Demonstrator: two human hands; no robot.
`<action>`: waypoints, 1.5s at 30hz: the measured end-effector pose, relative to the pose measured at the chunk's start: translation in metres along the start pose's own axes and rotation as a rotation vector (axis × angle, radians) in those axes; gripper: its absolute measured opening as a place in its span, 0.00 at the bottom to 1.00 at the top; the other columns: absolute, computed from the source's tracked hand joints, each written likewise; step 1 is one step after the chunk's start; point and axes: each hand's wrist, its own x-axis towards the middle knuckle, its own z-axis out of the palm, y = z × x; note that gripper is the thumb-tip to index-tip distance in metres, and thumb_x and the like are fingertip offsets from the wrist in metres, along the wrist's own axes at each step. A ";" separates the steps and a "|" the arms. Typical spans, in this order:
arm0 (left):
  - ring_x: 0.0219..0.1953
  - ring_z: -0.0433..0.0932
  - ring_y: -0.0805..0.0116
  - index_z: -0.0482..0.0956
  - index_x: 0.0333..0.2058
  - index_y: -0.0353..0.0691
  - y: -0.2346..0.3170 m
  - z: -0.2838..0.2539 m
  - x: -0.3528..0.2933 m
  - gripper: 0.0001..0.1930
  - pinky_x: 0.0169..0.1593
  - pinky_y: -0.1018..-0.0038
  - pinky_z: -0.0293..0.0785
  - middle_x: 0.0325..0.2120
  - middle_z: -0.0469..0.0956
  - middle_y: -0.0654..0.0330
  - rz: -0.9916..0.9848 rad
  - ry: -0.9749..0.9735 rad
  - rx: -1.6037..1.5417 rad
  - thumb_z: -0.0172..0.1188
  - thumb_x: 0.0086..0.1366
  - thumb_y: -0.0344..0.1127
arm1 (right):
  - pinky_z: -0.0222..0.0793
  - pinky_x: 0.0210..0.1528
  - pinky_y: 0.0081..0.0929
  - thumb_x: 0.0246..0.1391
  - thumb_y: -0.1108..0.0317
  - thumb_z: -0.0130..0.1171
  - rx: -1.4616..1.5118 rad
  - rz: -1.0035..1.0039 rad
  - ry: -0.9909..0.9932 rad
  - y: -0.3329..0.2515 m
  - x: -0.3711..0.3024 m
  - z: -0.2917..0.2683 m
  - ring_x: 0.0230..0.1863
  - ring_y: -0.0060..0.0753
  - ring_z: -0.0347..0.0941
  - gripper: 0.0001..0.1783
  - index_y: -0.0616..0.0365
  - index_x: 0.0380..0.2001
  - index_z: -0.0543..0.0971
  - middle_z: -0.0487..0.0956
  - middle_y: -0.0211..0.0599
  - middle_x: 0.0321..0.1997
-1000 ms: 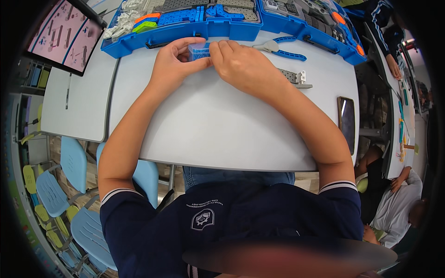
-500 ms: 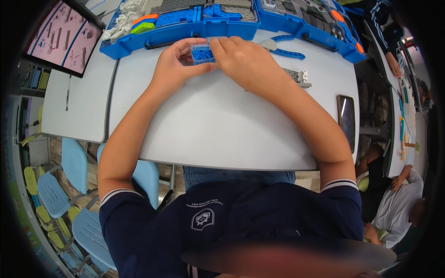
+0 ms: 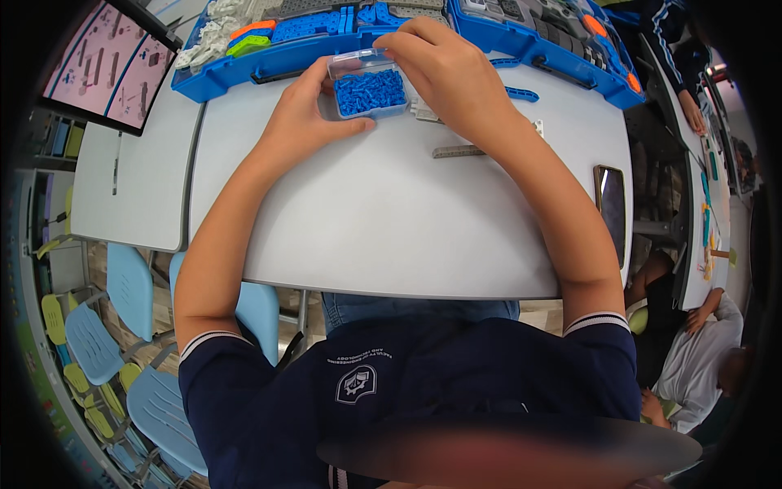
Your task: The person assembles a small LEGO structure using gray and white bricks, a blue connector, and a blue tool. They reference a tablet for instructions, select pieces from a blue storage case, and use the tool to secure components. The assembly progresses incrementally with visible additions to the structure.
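Note:
A small clear plastic box (image 3: 399, 111) full of blue pegs (image 3: 368, 92) is tilted so that its contents face me. My left hand (image 3: 305, 114) grips it from the left, thumb below and fingers behind. At its upper right corner, the fingertips of my right hand (image 3: 448, 73) pinch the raised clear lid (image 3: 356, 59). Beneath my right hand and forearm lie a grey piece (image 3: 425, 112) and a grey beam (image 3: 458, 151), both partly covered. Only the blue handles (image 3: 521, 94) of a plier-like tool show beyond that hand.
Blue cases (image 3: 277, 68) of sorted building parts line the table's far edge. A phone (image 3: 609, 213) lies at the right edge, and a screen (image 3: 110, 65) stands at the far left. Blue chairs (image 3: 130, 289) are at lower left. Another person (image 3: 705, 359) sits at right.
The box has tipped toward me and its lid has come up, showing the pegs inside. My right hand has shifted up and right, uncovering the grey beam.

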 end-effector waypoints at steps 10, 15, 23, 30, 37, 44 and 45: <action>0.51 0.76 0.63 0.61 0.67 0.42 -0.002 0.005 -0.002 0.53 0.58 0.66 0.72 0.52 0.77 0.54 0.126 0.130 0.035 0.83 0.46 0.41 | 0.80 0.40 0.37 0.57 0.72 0.62 -0.031 0.002 0.024 0.010 0.004 0.003 0.41 0.42 0.81 0.17 0.44 0.49 0.86 0.80 0.36 0.38; 0.49 0.75 0.63 0.56 0.70 0.42 -0.002 0.009 -0.004 0.59 0.55 0.67 0.75 0.54 0.71 0.53 0.166 0.221 0.151 0.85 0.43 0.43 | 0.74 0.35 0.30 0.60 0.70 0.63 0.288 0.146 -0.071 0.014 0.006 -0.004 0.33 0.32 0.76 0.16 0.41 0.50 0.87 0.80 0.33 0.34; 0.50 0.74 0.62 0.53 0.72 0.43 -0.005 0.006 -0.002 0.66 0.53 0.69 0.76 0.57 0.69 0.54 0.118 0.247 0.171 0.87 0.38 0.49 | 0.67 0.37 0.19 0.59 0.64 0.68 0.746 0.480 -0.246 0.020 0.010 -0.017 0.31 0.13 0.69 0.12 0.48 0.47 0.89 0.83 0.23 0.32; 0.52 0.70 0.64 0.64 0.67 0.42 0.004 0.004 -0.002 0.56 0.52 0.69 0.70 0.56 0.72 0.55 0.380 0.447 0.454 0.85 0.41 0.48 | 0.62 0.33 0.16 0.57 0.59 0.71 0.894 0.513 -0.241 0.019 0.009 -0.019 0.31 0.14 0.74 0.16 0.53 0.46 0.87 0.85 0.26 0.32; 0.31 0.74 0.77 0.79 0.46 0.39 0.029 0.014 -0.016 0.18 0.33 0.81 0.70 0.35 0.80 0.63 0.223 0.277 -0.222 0.73 0.63 0.41 | 0.67 0.36 0.21 0.57 0.63 0.71 0.958 0.543 -0.256 0.012 0.010 -0.021 0.33 0.16 0.74 0.09 0.54 0.38 0.87 0.84 0.25 0.33; 0.19 0.78 0.76 0.80 0.43 0.34 0.038 0.018 -0.019 0.15 0.20 0.80 0.70 0.29 0.82 0.58 -0.184 -0.192 -0.909 0.57 0.76 0.43 | 0.65 0.28 0.22 0.56 0.68 0.69 0.651 0.374 -0.362 -0.020 -0.009 -0.046 0.27 0.19 0.72 0.06 0.58 0.35 0.84 0.81 0.31 0.26; 0.20 0.78 0.76 0.81 0.43 0.34 0.040 0.019 -0.020 0.15 0.20 0.80 0.71 0.29 0.82 0.57 -0.194 -0.226 -0.948 0.58 0.75 0.42 | 0.66 0.28 0.22 0.56 0.69 0.68 0.638 0.386 -0.342 -0.027 -0.015 -0.049 0.26 0.21 0.73 0.06 0.59 0.35 0.84 0.82 0.32 0.27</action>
